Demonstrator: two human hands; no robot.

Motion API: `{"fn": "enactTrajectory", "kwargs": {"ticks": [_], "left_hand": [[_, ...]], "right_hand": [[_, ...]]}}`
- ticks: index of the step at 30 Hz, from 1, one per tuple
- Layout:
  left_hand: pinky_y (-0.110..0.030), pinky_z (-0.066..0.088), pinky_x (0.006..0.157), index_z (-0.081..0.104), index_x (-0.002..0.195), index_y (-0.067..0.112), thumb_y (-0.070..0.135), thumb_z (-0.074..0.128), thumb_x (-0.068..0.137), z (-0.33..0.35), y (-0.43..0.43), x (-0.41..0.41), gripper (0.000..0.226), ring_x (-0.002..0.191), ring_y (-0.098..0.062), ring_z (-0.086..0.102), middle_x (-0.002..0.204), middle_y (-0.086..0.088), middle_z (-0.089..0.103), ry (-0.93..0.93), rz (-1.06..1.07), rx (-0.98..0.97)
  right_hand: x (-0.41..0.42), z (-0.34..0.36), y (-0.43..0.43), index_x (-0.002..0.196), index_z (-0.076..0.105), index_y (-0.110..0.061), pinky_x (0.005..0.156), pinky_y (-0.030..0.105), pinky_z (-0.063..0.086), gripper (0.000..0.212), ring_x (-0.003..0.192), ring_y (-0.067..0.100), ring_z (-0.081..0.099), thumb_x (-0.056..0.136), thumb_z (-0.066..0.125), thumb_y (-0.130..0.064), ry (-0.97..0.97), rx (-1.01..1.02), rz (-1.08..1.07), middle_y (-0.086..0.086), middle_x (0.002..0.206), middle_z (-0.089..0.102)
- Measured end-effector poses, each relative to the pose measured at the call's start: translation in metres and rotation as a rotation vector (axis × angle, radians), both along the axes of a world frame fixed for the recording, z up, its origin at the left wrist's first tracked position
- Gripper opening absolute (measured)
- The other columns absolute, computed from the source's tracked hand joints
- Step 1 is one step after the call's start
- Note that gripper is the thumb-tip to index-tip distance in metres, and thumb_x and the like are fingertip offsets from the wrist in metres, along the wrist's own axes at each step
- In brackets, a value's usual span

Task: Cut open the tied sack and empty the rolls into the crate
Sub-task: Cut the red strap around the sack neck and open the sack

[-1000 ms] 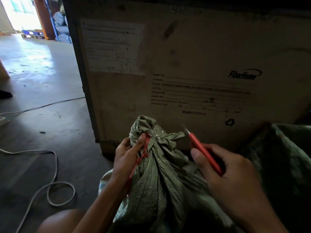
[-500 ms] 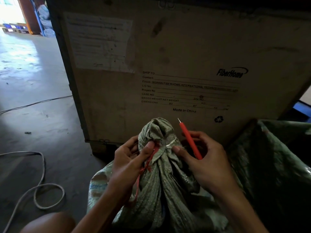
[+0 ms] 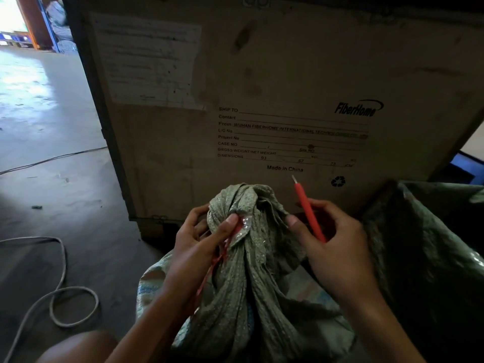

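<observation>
A grey-green woven sack (image 3: 251,292) stands in front of me, its neck bunched and bound with a red string (image 3: 218,260) and clear tape. My left hand (image 3: 199,247) grips the tied neck, thumb pressed on the knot. My right hand (image 3: 332,242) holds a red-handled cutter (image 3: 307,208), its small blade pointing up and away, just right of the neck; the thumb touches the sack's fabric. The sack's contents are hidden. A tall plywood crate (image 3: 288,74) with printed shipping text stands right behind the sack.
A second dark woven sack (image 3: 429,244) stands open at the right. A grey cable (image 3: 60,292) loops on the concrete floor at the left, and a thin wire (image 3: 52,158) crosses farther back. My bare knee (image 3: 78,347) shows at the bottom left.
My right hand has brought the cutter in from the right, close to the sack's neck. My left hand has kept its grip on the knot.
</observation>
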State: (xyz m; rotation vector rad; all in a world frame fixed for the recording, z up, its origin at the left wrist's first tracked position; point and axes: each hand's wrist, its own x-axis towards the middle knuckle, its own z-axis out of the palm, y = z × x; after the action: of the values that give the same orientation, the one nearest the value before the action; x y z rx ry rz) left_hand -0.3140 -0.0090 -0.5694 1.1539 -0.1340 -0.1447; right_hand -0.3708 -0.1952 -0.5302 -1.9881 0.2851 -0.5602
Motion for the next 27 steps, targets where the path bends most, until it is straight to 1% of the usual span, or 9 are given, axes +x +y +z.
{"fn": "enactTrajectory", "kwargs": {"ticks": [3,8,12,15,17,19,21,24,27], "left_hand": [[-0.039,0.065,0.076,0.064,0.12,0.017,0.028,0.078,0.069,0.0,-0.004,-0.004,0.054,0.093,-0.029,0.078,0.105,-0.012,0.079,-0.018,0.016,0.026],[-0.044,0.064,0.082,0.064,0.117,0.021,0.033,0.074,0.076,0.001,-0.007,-0.013,0.044,0.097,-0.026,0.077,0.104,-0.006,0.079,-0.099,0.02,0.082],[-0.03,0.063,0.071,0.065,0.114,0.019,0.033,0.077,0.079,0.0,-0.004,-0.011,0.039,0.093,-0.024,0.077,0.103,-0.007,0.077,-0.108,0.042,0.105],[-0.037,0.058,0.084,0.07,0.103,0.018,0.032,0.058,0.089,-0.004,0.003,-0.002,0.023,0.106,-0.024,0.07,0.116,-0.01,0.073,-0.086,0.0,0.063],[-0.036,0.052,0.094,0.074,0.092,0.026,0.025,0.053,0.089,-0.005,0.009,0.005,0.021,0.119,-0.014,0.064,0.136,0.004,0.066,-0.155,0.006,0.12],[-0.03,0.057,0.089,0.071,0.096,0.026,0.016,0.063,0.091,-0.003,0.018,0.01,0.014,0.123,-0.004,0.061,0.151,0.016,0.051,-0.257,0.013,0.221],[-0.036,0.056,0.098,0.059,0.116,0.028,0.022,0.079,0.077,-0.005,0.026,0.014,0.044,0.132,-0.008,0.057,0.157,0.014,0.045,-0.35,-0.065,0.281],[-0.06,0.042,0.111,0.04,0.144,0.046,0.04,0.089,0.067,-0.004,0.034,0.017,0.091,0.139,-0.034,0.051,0.154,0.001,0.051,-0.399,-0.224,0.295],[-0.038,0.056,0.099,0.053,0.142,0.033,0.033,0.083,0.069,-0.002,0.037,0.015,0.079,0.125,-0.02,0.065,0.137,0.004,0.068,-0.402,-0.282,0.374]], "right_hand": [[-0.006,0.0,0.023,0.112,0.066,-0.036,0.069,0.016,0.056,0.044,0.085,-0.003,0.068,0.072,0.077,-0.053,0.031,0.035,0.088,-0.015,0.097,0.071],[-0.007,0.0,0.041,0.11,0.066,-0.039,0.078,0.025,0.059,0.068,0.095,-0.001,0.067,0.05,0.083,-0.068,-0.032,0.097,0.072,-0.015,0.101,0.071],[-0.002,-0.001,0.036,0.108,0.067,-0.036,0.084,0.032,0.059,0.059,0.098,0.002,0.069,0.056,0.089,-0.05,-0.01,0.173,0.067,-0.012,0.102,0.073],[0.0,0.001,0.025,0.109,0.068,-0.027,0.08,0.029,0.06,0.042,0.094,0.008,0.073,0.071,0.086,-0.019,-0.019,0.282,0.089,-0.004,0.098,0.076],[0.0,0.008,0.018,0.111,0.066,-0.021,0.077,0.026,0.06,0.039,0.089,0.012,0.075,0.077,0.08,-0.009,-0.015,0.355,0.148,0.0,0.093,0.078],[-0.002,0.015,0.011,0.115,0.065,-0.019,0.081,0.03,0.059,0.039,0.089,0.016,0.076,0.079,0.077,-0.008,0.022,0.372,0.214,0.001,0.093,0.079],[-0.004,0.019,0.006,0.117,0.065,-0.019,0.086,0.038,0.06,0.039,0.091,0.021,0.076,0.08,0.075,-0.01,0.072,0.382,0.274,0.003,0.095,0.079],[-0.009,0.024,0.002,0.117,0.066,-0.02,0.089,0.044,0.057,0.039,0.096,0.025,0.074,0.08,0.074,-0.012,0.126,0.409,0.357,0.006,0.099,0.078],[-0.009,0.025,0.002,0.115,0.067,-0.018,0.076,0.029,0.061,0.036,0.086,0.017,0.076,0.081,0.073,-0.01,0.113,0.447,0.352,0.004,0.093,0.079]]}}
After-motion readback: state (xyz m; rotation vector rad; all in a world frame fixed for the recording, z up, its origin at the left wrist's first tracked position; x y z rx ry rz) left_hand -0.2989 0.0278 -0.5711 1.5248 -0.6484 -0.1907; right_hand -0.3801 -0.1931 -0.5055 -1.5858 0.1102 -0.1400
